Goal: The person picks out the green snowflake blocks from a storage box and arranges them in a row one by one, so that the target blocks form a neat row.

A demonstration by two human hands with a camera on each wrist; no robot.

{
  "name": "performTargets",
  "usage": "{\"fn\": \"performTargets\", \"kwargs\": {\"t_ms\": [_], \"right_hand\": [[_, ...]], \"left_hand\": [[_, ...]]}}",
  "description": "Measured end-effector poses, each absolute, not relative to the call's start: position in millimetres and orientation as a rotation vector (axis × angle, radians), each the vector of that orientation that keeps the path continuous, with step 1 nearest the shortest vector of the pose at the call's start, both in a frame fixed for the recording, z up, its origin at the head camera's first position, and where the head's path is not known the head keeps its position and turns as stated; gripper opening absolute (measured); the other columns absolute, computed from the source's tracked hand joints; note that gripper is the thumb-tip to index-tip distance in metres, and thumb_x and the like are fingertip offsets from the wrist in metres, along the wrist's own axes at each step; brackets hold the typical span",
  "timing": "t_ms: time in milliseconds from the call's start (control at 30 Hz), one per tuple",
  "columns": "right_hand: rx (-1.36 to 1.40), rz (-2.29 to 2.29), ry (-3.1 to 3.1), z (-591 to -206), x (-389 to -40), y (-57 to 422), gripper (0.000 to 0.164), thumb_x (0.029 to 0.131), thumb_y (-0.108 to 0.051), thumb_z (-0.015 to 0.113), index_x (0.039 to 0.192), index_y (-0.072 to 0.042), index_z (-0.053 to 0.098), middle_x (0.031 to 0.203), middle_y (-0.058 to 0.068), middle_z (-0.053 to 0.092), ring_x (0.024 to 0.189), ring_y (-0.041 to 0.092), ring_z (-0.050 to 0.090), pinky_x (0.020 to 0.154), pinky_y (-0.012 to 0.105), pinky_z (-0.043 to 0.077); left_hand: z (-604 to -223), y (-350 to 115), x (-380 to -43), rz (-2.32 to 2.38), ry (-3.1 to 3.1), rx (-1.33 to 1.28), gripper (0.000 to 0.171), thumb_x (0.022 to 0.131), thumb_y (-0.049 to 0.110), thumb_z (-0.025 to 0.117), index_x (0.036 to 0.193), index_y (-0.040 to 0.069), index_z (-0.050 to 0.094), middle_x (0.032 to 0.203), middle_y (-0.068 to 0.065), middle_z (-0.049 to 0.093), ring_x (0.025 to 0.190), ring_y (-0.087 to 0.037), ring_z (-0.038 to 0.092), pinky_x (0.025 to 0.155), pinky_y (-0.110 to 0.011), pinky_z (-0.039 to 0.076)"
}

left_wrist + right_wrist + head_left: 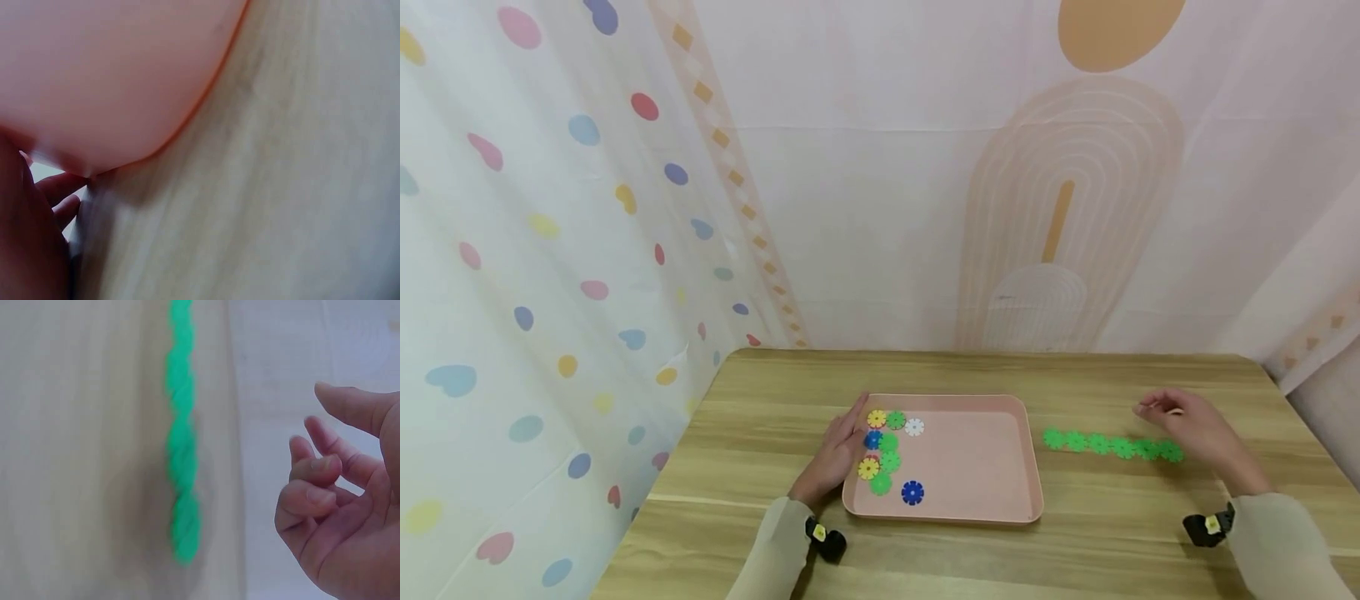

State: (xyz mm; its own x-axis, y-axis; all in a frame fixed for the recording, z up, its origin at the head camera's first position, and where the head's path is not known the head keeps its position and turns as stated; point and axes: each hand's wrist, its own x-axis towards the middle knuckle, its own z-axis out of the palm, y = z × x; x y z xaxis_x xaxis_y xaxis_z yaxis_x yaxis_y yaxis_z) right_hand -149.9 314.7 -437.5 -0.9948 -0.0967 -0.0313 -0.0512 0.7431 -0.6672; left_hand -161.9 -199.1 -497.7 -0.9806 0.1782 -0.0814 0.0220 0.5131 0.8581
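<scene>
striped wood makes up the top of the table [940, 567]. closest are two light sleeves [775, 542], with a small black thing [830, 546] strapped at each wrist.

the left hand [833, 454] lies along the left side of a pink tray [970, 458]. its fingers are mostly straight and touch the edge. the right hand [1195, 425] is off to the right of the tray, up above the table. its thumb and pointer finger stick out with a gap between them, other fingers bend in loosely, and it holds nothing. it is near the right end of a row of green flower pieces [1099, 444]. there are six, joined in one long line on the wood, and the left end is near the tray.

in the tray, the pieces bunch up at the left. nearest is a dark blue piece [912, 492], a little apart from the rest. next come a green piece [881, 483], a yellow piece [868, 467] with some pink showing by it, and two more green ones [890, 462]. beside those is a brighter blue piece [873, 440], and at the far side sit a yellow one [877, 418], a green one [896, 419] and a white piece [913, 427].

way at the back hangs a pale curtain [850, 208] with a big tan rainbow shape [1075, 117] on it, and over on the left it has spots and hearts [580, 465] in many colors
</scene>
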Motion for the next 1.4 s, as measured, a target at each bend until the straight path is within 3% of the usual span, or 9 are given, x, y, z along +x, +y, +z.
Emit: {"fn": "performTargets", "kwargs": {"t_ms": [333, 567, 967, 1233, 1400], "right_hand": [[-0.284, -1.338, 2.685, -416, -171, 264, 0.033, 0.101, -0.029, 0.058, 0.112, 0.002, 0.063, 0.094, 0.012, 0.061, 0.072, 0.014, 0.048, 0.059, 0.029, 0.045], [-0.396, -1.413, 2.553, -406, -184, 230, 0.023, 0.099, -0.017, 0.059, 0.111, 0.002, 0.063, 0.094, 0.009, 0.061, 0.075, 0.014, 0.05, 0.061, 0.028, 0.047], [-0.603, -1.311, 2.375, -406, -210, 157, 0.018, 0.096, -0.006, 0.052, 0.108, 0.003, 0.063, 0.099, 0.021, 0.065, 0.075, 0.022, 0.054, 0.062, 0.029, 0.046], [-0.611, -1.218, 2.319, -415, -217, 114, 0.022, 0.093, -0.01, 0.057, 0.111, 0.0, 0.064, 0.098, 0.018, 0.067, 0.067, 0.016, 0.052, 0.065, 0.037, 0.051], [-0.594, -1.217, 2.302, -419, -216, 91, 0.016, 0.093, -0.012, 0.062, 0.107, -0.006, 0.067, 0.095, 0.012, 0.068, 0.067, 0.016, 0.054, 0.063, 0.035, 0.051]], "left_hand": [[-500, -198, -163, 1.435, 2.599, 0.19, 0.057, 0.106, 0.028, 0.034, 0.16, 0.031, 0.015, 0.166, 0.003, 0.014, 0.152, -0.033, -0.002, 0.118, -0.062, -0.002], [-501, -198, -163, 1.433, 2.593, 0.183, 0.057, 0.107, 0.027, 0.033, 0.16, 0.032, 0.014, 0.166, 0.005, 0.012, 0.152, -0.032, -0.005, 0.118, -0.062, -0.003], [-501, -201, -164, 1.439, 2.603, 0.198, 0.056, 0.107, 0.03, 0.033, 0.16, 0.034, 0.013, 0.166, 0.006, 0.012, 0.152, -0.032, -0.006, 0.116, -0.066, -0.002], [-501, -201, -163, 1.43, 2.604, 0.188, 0.055, 0.108, 0.032, 0.032, 0.16, 0.033, 0.015, 0.166, 0.004, 0.014, 0.152, -0.033, -0.006, 0.117, -0.064, -0.003], [-500, -201, -164, 1.451, 2.598, 0.186, 0.055, 0.108, 0.03, 0.032, 0.16, 0.033, 0.015, 0.166, 0.001, 0.015, 0.152, -0.034, 0.001, 0.117, -0.065, 0.002]]}}
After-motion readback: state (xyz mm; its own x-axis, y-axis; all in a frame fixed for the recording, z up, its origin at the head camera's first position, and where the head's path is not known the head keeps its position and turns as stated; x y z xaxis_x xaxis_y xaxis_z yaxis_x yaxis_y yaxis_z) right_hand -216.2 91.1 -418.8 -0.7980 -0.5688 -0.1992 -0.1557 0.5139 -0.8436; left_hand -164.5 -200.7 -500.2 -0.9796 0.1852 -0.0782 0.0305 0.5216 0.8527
